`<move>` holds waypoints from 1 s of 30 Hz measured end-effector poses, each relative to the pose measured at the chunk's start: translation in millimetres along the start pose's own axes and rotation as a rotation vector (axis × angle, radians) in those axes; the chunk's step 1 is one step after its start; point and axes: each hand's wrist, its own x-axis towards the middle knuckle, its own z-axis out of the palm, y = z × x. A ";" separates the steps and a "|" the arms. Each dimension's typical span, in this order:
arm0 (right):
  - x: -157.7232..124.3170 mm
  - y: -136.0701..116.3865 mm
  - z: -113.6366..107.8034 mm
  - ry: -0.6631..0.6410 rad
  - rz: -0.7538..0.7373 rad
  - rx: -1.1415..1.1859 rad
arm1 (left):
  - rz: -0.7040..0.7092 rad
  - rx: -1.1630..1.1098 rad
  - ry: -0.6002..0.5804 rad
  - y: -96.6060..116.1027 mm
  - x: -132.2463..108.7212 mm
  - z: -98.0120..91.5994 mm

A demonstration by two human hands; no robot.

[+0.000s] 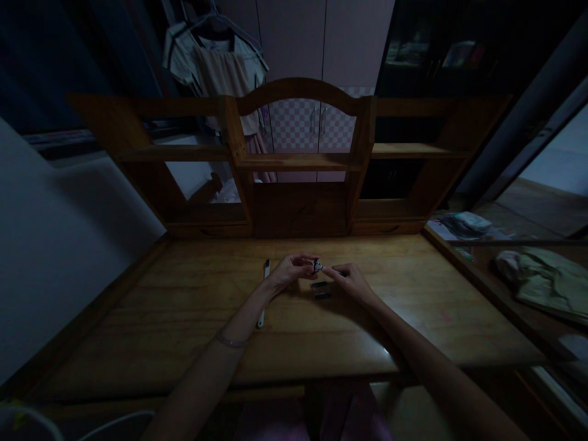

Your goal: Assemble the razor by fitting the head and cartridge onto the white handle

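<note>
My left hand (294,269) pinches a small silver-and-black piece (316,266) between thumb and fingers, above the middle of the wooden desk; its exact kind is too small to tell. From the right, my right hand (351,282) reaches in, its index fingertip at the small piece. Its other fingers are curled around a thin dark object (339,272), mostly hidden. Under the hands, two short dark pieces, an upper one (318,284) and a lower one (323,296), lie on the desktop. A slim white stick with a dark end (261,320), like a brush, lies left of my left hand, partly behind the forearm.
The wooden desk (184,294) carries a shelf unit (298,162) along its back edge. To the right, a lower surface holds folded pale cloth (551,278) and a plastic-wrapped bundle (471,222). Hanging clothes (225,67) and a pink cabinet (294,37) stand beyond. The light is dim.
</note>
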 end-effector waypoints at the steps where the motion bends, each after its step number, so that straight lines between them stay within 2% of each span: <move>1: 0.1 0.3 -0.1 0.000 0.002 -0.009 | -0.004 0.004 0.000 -0.4 0.1 -0.4; 10: 0.9 2.2 -2.5 -0.065 0.018 -0.001 | 0.006 0.074 0.003 1.3 -1.8 2.4; 15: 2.1 4.3 -2.8 -0.021 0.014 -0.041 | 0.004 0.129 0.036 4.7 -2.3 8.8; 20: 3.0 2.6 -3.5 0.018 -0.003 -0.067 | 0.003 0.078 0.054 6.2 -2.2 13.1; 25: 1.5 3.9 -3.6 0.047 0.054 -0.099 | 0.003 0.062 0.057 4.5 -1.2 12.1; 30: -0.9 4.9 -2.4 0.075 0.019 -0.154 | 0.017 0.134 0.106 1.2 1.1 10.3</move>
